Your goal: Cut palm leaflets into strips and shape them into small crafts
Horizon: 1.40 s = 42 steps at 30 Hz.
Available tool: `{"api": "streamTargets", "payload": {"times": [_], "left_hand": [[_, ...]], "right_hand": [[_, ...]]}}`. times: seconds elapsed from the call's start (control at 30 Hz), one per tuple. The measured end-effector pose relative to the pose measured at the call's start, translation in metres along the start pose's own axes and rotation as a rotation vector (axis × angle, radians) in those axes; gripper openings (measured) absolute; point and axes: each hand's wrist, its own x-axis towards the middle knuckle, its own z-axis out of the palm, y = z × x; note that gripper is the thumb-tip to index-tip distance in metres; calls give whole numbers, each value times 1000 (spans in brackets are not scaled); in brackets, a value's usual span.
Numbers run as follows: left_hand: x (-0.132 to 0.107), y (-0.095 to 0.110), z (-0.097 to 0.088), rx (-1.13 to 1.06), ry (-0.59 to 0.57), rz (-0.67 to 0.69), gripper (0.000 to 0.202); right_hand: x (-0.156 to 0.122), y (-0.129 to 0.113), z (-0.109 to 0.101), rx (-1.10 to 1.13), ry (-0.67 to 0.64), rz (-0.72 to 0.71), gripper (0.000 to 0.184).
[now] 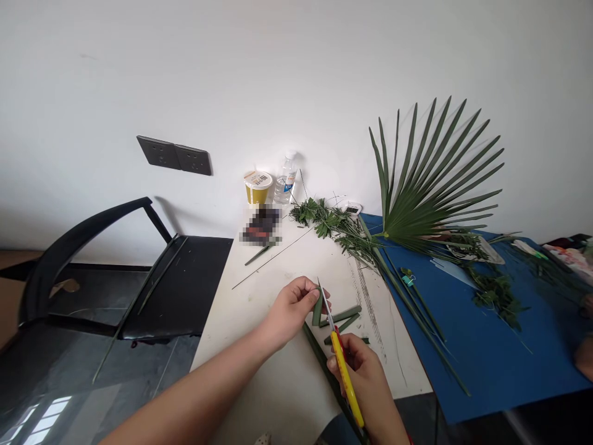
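My left hand (299,306) is closed, pinching a short strip of green palm leaf (317,314) between thumb and fingers above the white table. My right hand (364,371) grips a pair of scissors (341,364) with yellow and red handles. Their blades point up and away from me, right beside the pinched strip. Whether the blades touch the leaf I cannot tell. Several cut leaf pieces (345,315) lie on the table just right of my left hand. A long dark green leaf blade (322,358) runs under my hands toward the front edge.
At the back stand a yellow cup (257,188) and a water bottle (286,179), near woven green leaf pieces (324,216). A fan palm leaf (421,204) rises over the blue table (486,377). A black chair (180,284) stands left; another person's arm (584,358) shows far right.
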Motion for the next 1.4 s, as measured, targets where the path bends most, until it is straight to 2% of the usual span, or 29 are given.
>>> {"api": "streamTargets", "payload": {"times": [0.13, 0.2, 0.33, 0.4, 0.5, 0.6, 0.77, 0.87, 0.97, 1.07, 1.17, 1.3, 1.4], "left_hand": [[2, -3, -1, 32, 35, -7, 27], [3, -4, -1, 80, 48, -13, 27], [0, -6, -1, 248, -20, -8, 25], [-2, -5, 0, 387, -63, 18, 22], [-7, -2, 3, 629, -104, 85, 19], [-12, 4, 7, 778, -119, 152, 18], [-18, 8, 10, 804, -173, 161, 13], [-20, 2, 13, 721, -192, 55, 7], [-20, -8, 17, 585, -161, -53, 6], [-23, -14, 21, 616, -93, 19, 4], [-29, -15, 23, 700, -71, 84, 4], [-36, -12, 25, 822, -111, 122, 9], [-38, -9, 27, 846, -111, 191, 9]], "right_hand": [[1, 5, 2, 42, -11, 47, 41], [3, 1, 2, 94, 36, 56, 41], [11, -20, 0, 136, 193, -146, 38], [17, -32, 0, 148, 222, -227, 40], [24, -43, 2, 133, 219, -235, 40], [26, -43, 3, 107, 220, -236, 37], [26, -32, -6, 28, 228, -290, 33], [25, -24, -12, -30, 247, -310, 33], [23, -16, -11, -188, 328, -306, 35], [21, -10, -5, -372, 418, -316, 32], [18, -7, 2, -424, 440, -335, 31], [15, -4, 5, -311, 419, -313, 34], [16, -1, 6, -138, 430, -381, 34]]}}
